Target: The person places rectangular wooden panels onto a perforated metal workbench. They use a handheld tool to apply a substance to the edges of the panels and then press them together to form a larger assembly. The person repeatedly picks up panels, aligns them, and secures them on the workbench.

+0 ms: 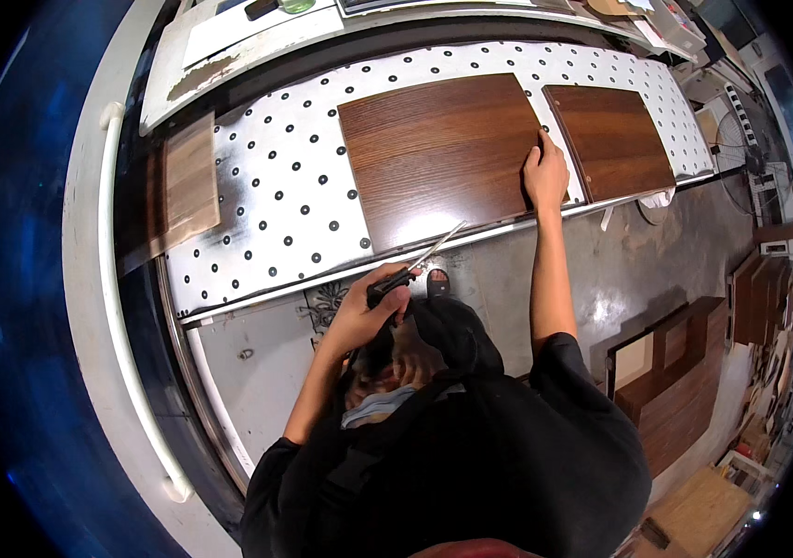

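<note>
Brown rectangular wood-grain panel [438,153] laid flat, remainder unclear; my left grip [369,309] clasps a black-handled metal tool [424,258], right grip [546,175] unclear.

On our left we see a long white handle [110,232]. Beyond the dotted tabletop [257,191], a greenish container [297,5] sits on a white ledge [266,39]. To our right we have a fan [740,177], brown boards [757,296] and, on the floor [592,270], a brown cabinet [685,414].
</note>
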The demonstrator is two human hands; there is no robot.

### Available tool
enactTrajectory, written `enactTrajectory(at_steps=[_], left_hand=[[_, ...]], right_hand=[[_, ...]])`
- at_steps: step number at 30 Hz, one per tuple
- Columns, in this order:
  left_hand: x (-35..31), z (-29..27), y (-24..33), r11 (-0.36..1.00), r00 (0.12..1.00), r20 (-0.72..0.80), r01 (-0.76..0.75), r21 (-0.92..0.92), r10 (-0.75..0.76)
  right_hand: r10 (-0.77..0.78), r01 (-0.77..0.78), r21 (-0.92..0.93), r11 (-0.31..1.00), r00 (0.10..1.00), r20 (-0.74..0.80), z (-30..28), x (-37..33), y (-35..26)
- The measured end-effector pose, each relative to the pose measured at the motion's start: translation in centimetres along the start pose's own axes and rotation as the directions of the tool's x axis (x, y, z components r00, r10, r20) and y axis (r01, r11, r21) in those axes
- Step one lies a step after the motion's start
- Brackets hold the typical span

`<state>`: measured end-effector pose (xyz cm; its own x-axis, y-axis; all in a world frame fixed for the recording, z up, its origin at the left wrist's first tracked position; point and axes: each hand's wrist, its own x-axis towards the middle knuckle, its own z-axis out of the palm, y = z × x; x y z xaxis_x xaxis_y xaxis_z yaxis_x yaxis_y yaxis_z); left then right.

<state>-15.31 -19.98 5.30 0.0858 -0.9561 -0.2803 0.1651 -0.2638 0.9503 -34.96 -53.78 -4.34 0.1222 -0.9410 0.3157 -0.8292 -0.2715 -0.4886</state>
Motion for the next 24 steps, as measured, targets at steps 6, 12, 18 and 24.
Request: enactTrajectory(at_steps=[6,12,18,24], left_hand=[[0.3,0.4,-0.2,0.997,0.996,0.084,0.037,0.067,-0.043],[0.6,-1.4,0.6,0.985,0.900,0.415,0.077,0.152,-0.134],[1.3,-1.4,1.6,0.973,0.843,0.512,0.055,0.225,-0.166],[1.6,-1.8,1.6,0.960,0.802,0.569,0.017,0.280,-0.180]], right_hand=[[0.002,-0.002,0.027,1.000,1.000,-0.004,0.0,0.1,0.2],[0.005,-0.005,0.016,1.000,1.000,-0.012,0.0,0.1,0.3],[-0.017,0.018,0.021,1.000,0.999,-0.030,0.4,0.1,0.8],[-0.026,0.028,0.039,0.999,0.998,-0.056,0.7,0.2,1.0]])
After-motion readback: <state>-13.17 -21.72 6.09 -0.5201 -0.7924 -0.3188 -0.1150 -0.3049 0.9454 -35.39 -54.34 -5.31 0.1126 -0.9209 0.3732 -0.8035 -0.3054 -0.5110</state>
